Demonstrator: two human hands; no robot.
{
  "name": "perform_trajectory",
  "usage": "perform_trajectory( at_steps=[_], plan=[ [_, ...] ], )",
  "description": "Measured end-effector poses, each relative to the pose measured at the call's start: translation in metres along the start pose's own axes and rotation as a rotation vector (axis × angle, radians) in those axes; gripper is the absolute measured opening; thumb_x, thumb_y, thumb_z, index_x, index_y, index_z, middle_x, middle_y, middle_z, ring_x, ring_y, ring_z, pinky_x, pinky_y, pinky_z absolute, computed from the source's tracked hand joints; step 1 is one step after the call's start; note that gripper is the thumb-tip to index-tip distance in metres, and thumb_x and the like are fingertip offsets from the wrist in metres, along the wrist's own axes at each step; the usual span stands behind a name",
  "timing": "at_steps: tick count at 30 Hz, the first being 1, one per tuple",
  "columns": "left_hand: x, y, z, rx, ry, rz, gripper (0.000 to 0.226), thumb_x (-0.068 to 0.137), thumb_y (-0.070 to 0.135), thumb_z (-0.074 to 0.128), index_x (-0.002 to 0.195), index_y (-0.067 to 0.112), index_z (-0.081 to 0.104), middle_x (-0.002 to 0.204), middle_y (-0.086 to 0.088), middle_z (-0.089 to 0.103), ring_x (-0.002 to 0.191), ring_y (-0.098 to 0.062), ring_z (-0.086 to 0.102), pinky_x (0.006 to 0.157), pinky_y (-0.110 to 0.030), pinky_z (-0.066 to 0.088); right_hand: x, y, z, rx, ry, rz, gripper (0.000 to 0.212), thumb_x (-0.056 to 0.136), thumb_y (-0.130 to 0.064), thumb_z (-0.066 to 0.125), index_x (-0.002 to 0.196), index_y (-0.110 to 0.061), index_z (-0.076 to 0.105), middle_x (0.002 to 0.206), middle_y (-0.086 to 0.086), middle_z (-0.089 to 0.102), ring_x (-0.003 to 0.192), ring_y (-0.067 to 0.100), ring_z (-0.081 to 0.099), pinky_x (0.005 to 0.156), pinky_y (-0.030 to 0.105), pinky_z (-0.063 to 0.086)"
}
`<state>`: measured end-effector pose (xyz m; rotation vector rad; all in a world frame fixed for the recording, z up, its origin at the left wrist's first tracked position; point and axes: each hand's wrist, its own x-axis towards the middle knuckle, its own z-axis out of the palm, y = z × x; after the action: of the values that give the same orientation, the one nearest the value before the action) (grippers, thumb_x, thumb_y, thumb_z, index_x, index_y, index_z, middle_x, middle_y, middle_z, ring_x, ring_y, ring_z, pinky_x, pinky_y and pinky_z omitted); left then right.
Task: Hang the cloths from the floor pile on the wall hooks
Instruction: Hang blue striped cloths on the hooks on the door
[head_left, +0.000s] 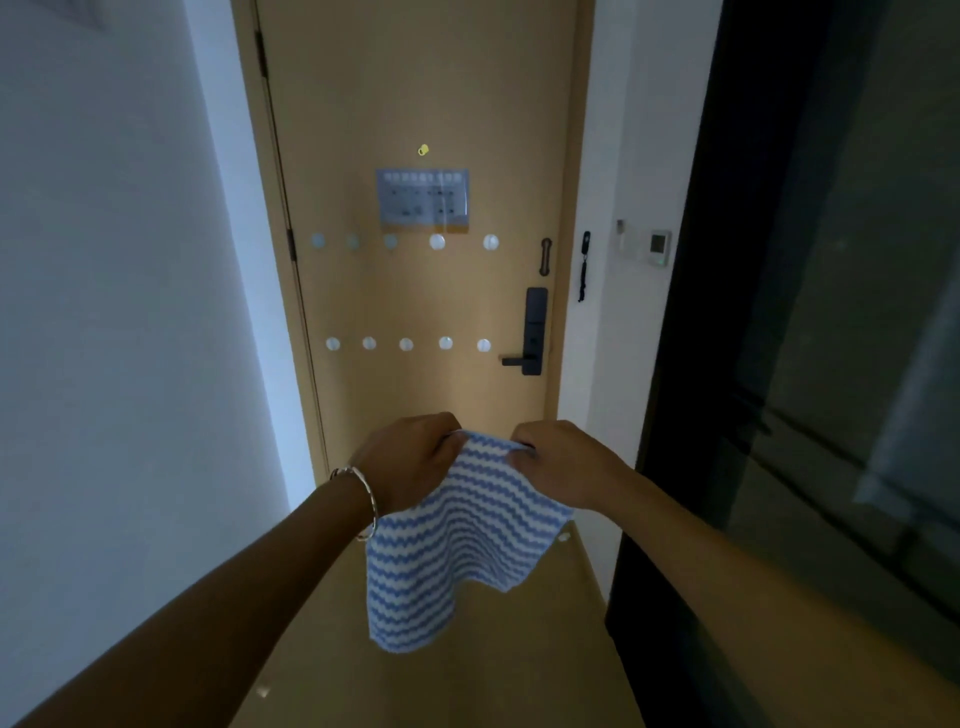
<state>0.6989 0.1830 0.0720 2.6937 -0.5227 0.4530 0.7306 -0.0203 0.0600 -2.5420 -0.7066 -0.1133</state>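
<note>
A blue-and-white wavy-striped cloth (457, 540) is held up in front of a tan door (415, 78), well short of it. Its top edge is pinched at two points close together. The left hand (410, 457), with a silver bangle (363, 499) at the wrist, grips one side and the right hand (561, 462) grips the other, fingers curled over the fabric. The rest hangs loose below. Two rows of five round white hooks are seen on the door, the lower row (406, 344) nearer the hands and the upper row (390, 241) beneath a posted notice (423, 200); all are bare. The floor pile is not in view. For a clean hang, the pinched edge is best kept taut, so that a hanging loop, if one is there, can be opened and lowered over one hook, clear of the dark lever handle (530, 338).
</note>
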Motion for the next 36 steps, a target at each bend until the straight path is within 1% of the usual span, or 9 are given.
perform_trajectory(
  at_steps=[11, 16, 18, 20, 22, 25, 29, 33, 36],
  plan=[
    [0.112, -0.122, 0.009, 0.097, 0.054, -0.179, 0.032, 0.1, 0.039, 0.03, 0.099, 0.02, 0.056, 0.089, -0.001, 0.066, 0.079, -0.016, 0.06, 0.077, -0.038, 0.053, 0.2, 0.03, 0.025, 0.02, -0.089, -0.173, 0.034, 0.098, -0.023, 0.047, 0.064, -0.024, 0.043, 0.068, -0.008, 0.049, 0.064, 0.007, 0.046, 0.058, 0.023, 0.033],
    [0.182, -0.186, -0.001, 0.134, 0.145, -0.259, 0.03, 0.1, 0.038, 0.031, 0.092, 0.02, 0.055, 0.081, 0.0, 0.062, 0.071, -0.014, 0.057, 0.069, -0.031, 0.049, 0.312, 0.037, 0.021, 0.083, -0.134, -0.265, 0.025, 0.096, -0.029, 0.049, 0.071, -0.027, 0.048, 0.076, -0.011, 0.052, 0.071, 0.006, 0.051, 0.062, 0.023, 0.036],
    [0.202, -0.207, 0.002, 0.17, 0.141, -0.281, 0.03, 0.1, 0.037, 0.031, 0.095, 0.02, 0.055, 0.081, 0.001, 0.061, 0.07, -0.013, 0.054, 0.066, -0.027, 0.045, 0.349, 0.034, 0.026, 0.105, -0.156, -0.309, 0.014, 0.096, -0.029, 0.049, 0.086, -0.026, 0.059, 0.087, -0.01, 0.058, 0.081, 0.008, 0.055, 0.069, 0.023, 0.039],
    [0.216, -0.23, 0.006, 0.192, 0.124, -0.324, 0.031, 0.101, 0.036, 0.031, 0.1, 0.018, 0.057, 0.084, 0.002, 0.061, 0.071, -0.011, 0.054, 0.066, -0.024, 0.044, 0.378, 0.029, 0.036, 0.11, -0.197, -0.333, 0.021, 0.096, -0.028, 0.047, 0.107, -0.019, 0.063, 0.099, -0.006, 0.061, 0.089, 0.009, 0.056, 0.074, 0.022, 0.041],
    [0.231, -0.255, 0.007, 0.185, 0.146, -0.359, 0.031, 0.101, 0.035, 0.032, 0.102, 0.017, 0.057, 0.088, -0.001, 0.064, 0.073, -0.012, 0.055, 0.066, -0.024, 0.044, 0.406, 0.026, 0.046, 0.109, -0.232, -0.359, 0.025, 0.097, -0.026, 0.045, 0.115, -0.018, 0.061, 0.096, -0.01, 0.057, 0.086, 0.006, 0.053, 0.069, 0.018, 0.039],
    [0.253, -0.291, 0.011, 0.184, 0.157, -0.38, 0.03, 0.101, 0.035, 0.032, 0.102, 0.019, 0.057, 0.083, 0.003, 0.061, 0.071, -0.01, 0.054, 0.06, -0.019, 0.039, 0.447, 0.026, 0.062, 0.111, -0.264, -0.379, 0.02, 0.098, -0.024, 0.043, 0.107, -0.02, 0.06, 0.086, -0.013, 0.052, 0.077, 0.003, 0.049, 0.063, 0.016, 0.035],
    [0.284, -0.342, 0.02, 0.167, 0.153, -0.4, 0.031, 0.101, 0.036, 0.031, 0.097, 0.018, 0.056, 0.079, 0.003, 0.059, 0.069, -0.011, 0.053, 0.062, -0.023, 0.04, 0.497, 0.032, 0.08, 0.08, -0.313, -0.36, 0.023, 0.097, -0.021, 0.042, 0.076, -0.019, 0.048, 0.073, -0.006, 0.049, 0.065, 0.006, 0.044, 0.058, 0.019, 0.032],
    [0.327, -0.394, 0.024, 0.142, 0.148, -0.348, 0.027, 0.1, 0.037, 0.031, 0.086, 0.023, 0.049, 0.074, 0.005, 0.055, 0.067, -0.013, 0.053, 0.063, -0.027, 0.042, 0.56, 0.039, 0.087, 0.003, -0.291, -0.329, 0.022, 0.097, -0.021, 0.041, 0.078, -0.019, 0.051, 0.075, -0.003, 0.052, 0.067, 0.011, 0.048, 0.059, 0.023, 0.034],
    [0.367, -0.429, 0.015, 0.119, 0.132, -0.291, 0.03, 0.101, 0.036, 0.032, 0.091, 0.016, 0.053, 0.08, -0.003, 0.062, 0.073, -0.02, 0.059, 0.07, -0.035, 0.049, 0.607, 0.039, 0.086, -0.04, -0.249, -0.291, 0.025, 0.098, -0.02, 0.039, 0.073, -0.019, 0.043, 0.073, -0.002, 0.045, 0.067, 0.015, 0.042, 0.06, 0.025, 0.031]
  ],
)
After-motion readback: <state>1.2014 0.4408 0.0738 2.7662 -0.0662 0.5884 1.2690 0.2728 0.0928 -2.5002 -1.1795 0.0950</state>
